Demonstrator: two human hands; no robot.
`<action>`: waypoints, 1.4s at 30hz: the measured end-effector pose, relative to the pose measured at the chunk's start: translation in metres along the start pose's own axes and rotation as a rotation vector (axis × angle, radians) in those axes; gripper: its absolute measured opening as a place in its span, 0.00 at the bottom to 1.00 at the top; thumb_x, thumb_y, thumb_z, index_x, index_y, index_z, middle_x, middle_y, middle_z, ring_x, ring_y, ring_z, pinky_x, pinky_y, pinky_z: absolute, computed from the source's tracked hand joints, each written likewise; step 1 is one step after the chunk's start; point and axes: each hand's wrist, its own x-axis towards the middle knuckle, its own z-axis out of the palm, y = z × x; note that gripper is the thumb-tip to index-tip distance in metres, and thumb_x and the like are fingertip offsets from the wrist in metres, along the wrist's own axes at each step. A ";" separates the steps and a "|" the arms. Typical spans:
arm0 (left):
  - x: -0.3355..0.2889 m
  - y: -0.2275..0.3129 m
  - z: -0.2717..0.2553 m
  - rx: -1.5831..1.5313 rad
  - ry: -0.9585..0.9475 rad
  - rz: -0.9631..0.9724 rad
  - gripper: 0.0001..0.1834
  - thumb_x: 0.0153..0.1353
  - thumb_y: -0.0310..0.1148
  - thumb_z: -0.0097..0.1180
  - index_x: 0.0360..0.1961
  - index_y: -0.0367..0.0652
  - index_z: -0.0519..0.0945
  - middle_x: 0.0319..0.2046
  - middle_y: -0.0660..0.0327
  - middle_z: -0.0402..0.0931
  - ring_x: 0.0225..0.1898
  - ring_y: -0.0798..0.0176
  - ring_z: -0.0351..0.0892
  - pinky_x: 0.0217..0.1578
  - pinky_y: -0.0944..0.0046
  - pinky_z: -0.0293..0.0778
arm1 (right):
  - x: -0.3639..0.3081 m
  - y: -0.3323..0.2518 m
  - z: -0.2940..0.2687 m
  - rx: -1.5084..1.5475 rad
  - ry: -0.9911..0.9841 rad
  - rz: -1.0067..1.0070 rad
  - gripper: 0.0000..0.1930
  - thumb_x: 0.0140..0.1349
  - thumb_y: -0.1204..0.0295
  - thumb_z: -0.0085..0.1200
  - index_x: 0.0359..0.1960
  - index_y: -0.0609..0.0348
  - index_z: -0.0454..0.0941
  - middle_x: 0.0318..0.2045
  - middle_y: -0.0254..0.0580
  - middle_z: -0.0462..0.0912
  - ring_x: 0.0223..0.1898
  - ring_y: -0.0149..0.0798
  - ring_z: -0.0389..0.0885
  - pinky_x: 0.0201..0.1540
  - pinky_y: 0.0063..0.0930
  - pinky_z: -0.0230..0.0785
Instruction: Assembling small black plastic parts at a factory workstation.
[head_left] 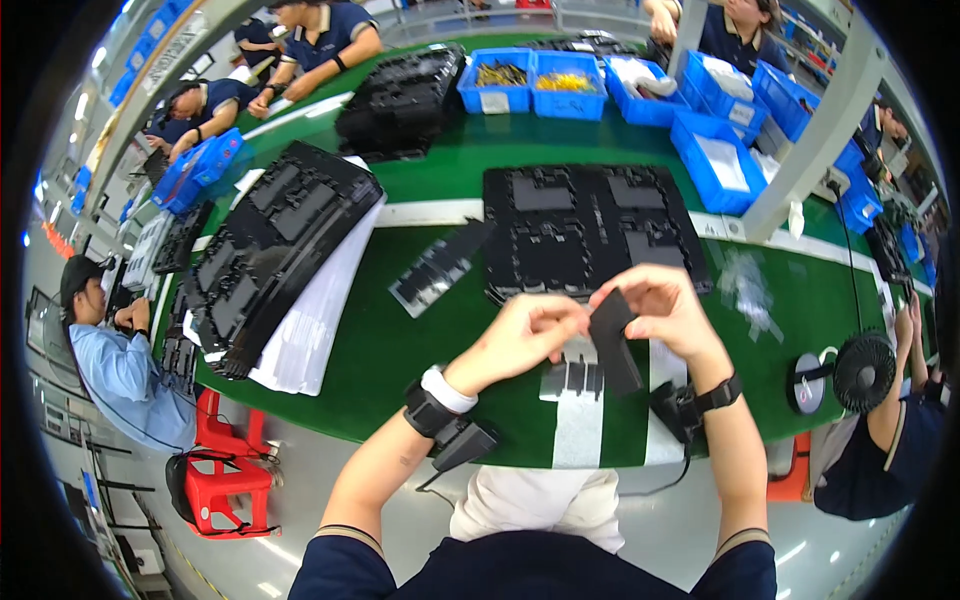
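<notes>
My right hand [662, 308] pinches a black rectangular foam pad [618, 348], held tilted above the table's near edge. My left hand [535, 332] has its fingers closed at the pad's upper left edge; whatever lies between those fingertips is too small to make out. Just beyond my hands a large black moulded panel [592, 225] lies flat, with grey pads set in it. Below my fingers a clear sheet with dark strips [572, 381] rests on a white band. Another sheet of dark pads [440, 268] lies left of the panel, its upper end touching it.
A second black panel [285, 240] lies on white sheets [318, 320] at left. Crumpled clear film [748, 292] and a small black fan [863, 371] are on the right. Blue bins [495, 98] line the far side, near a grey post [825, 130]. Co-workers sit around.
</notes>
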 end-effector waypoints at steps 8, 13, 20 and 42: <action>0.003 0.009 -0.003 0.593 0.044 0.166 0.08 0.45 0.26 0.60 0.29 0.39 0.79 0.18 0.66 0.70 0.18 0.75 0.62 0.20 0.74 0.62 | -0.019 -0.055 -0.001 -1.131 -0.130 -0.037 0.17 0.36 0.73 0.64 0.31 0.62 0.76 0.29 0.44 0.79 0.32 0.45 0.76 0.36 0.30 0.69; 0.000 -0.005 0.000 0.603 -0.034 0.254 0.14 0.39 0.25 0.64 0.32 0.41 0.79 0.27 0.64 0.72 0.22 0.69 0.65 0.25 0.71 0.66 | -0.025 -0.034 0.002 -1.333 -0.241 0.115 0.15 0.38 0.72 0.63 0.30 0.60 0.76 0.26 0.41 0.76 0.31 0.44 0.76 0.34 0.32 0.68; -0.003 0.002 0.005 0.666 -0.026 0.117 0.13 0.39 0.24 0.64 0.30 0.41 0.79 0.23 0.63 0.71 0.22 0.69 0.67 0.24 0.71 0.66 | -0.032 -0.018 0.003 -1.377 -0.262 0.120 0.16 0.38 0.71 0.62 0.31 0.60 0.76 0.30 0.36 0.74 0.34 0.40 0.73 0.37 0.32 0.67; -0.002 0.002 0.010 0.642 0.086 0.013 0.11 0.40 0.26 0.63 0.27 0.40 0.77 0.18 0.64 0.68 0.18 0.68 0.64 0.20 0.70 0.63 | -0.036 -0.022 -0.007 -0.990 -0.371 0.166 0.31 0.29 0.73 0.66 0.44 0.57 0.72 0.46 0.46 0.67 0.46 0.47 0.69 0.45 0.33 0.66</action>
